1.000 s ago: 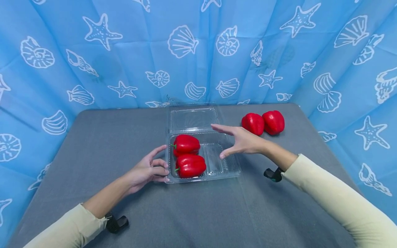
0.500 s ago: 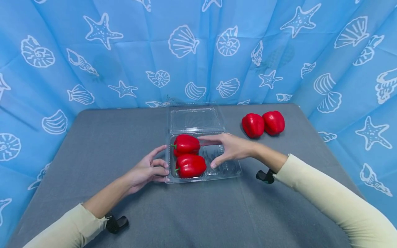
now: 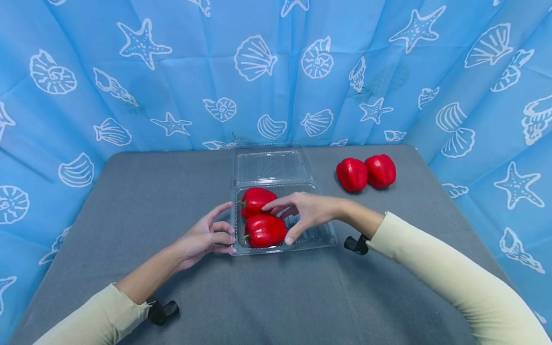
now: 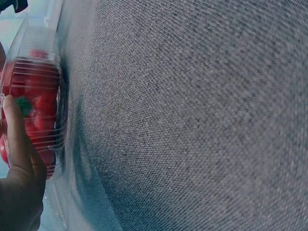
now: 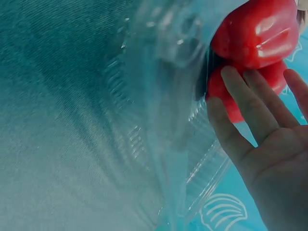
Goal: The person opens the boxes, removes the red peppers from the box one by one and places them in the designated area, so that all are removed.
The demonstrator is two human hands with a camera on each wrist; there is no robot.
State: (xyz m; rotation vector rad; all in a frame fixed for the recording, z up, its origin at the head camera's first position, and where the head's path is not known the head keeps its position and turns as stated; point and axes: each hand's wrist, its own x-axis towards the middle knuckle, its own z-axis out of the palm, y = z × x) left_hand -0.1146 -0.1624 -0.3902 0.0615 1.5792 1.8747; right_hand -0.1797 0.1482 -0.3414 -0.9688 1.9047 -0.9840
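Two red bell peppers with green stems, a far one (image 3: 258, 200) and a near one (image 3: 265, 231), lie side by side in the left half of a clear plastic clamshell box (image 3: 310, 238). My left hand (image 3: 207, 237) rests its fingertips against the box's left wall, fingers loosely spread. Over the box, my right hand (image 3: 308, 213) reaches in from the right. Its fingers lie above the peppers and its thumb is by the near pepper's right end. The right wrist view shows those fingers (image 5: 252, 106) fairly straight, overlapping the red peppers.
The box's lid (image 3: 271, 165) stands folded back behind it. Two more red bell peppers, one (image 3: 352, 174) left of the other (image 3: 381, 170), lie at the back right of the grey cloth-covered table (image 3: 172, 182). A blue shell-print curtain (image 3: 276, 72) hangs behind.
My right hand has moved left and toward the near side, from the box's right part to the peppers inside. The left hand and the peppers have stayed in place.
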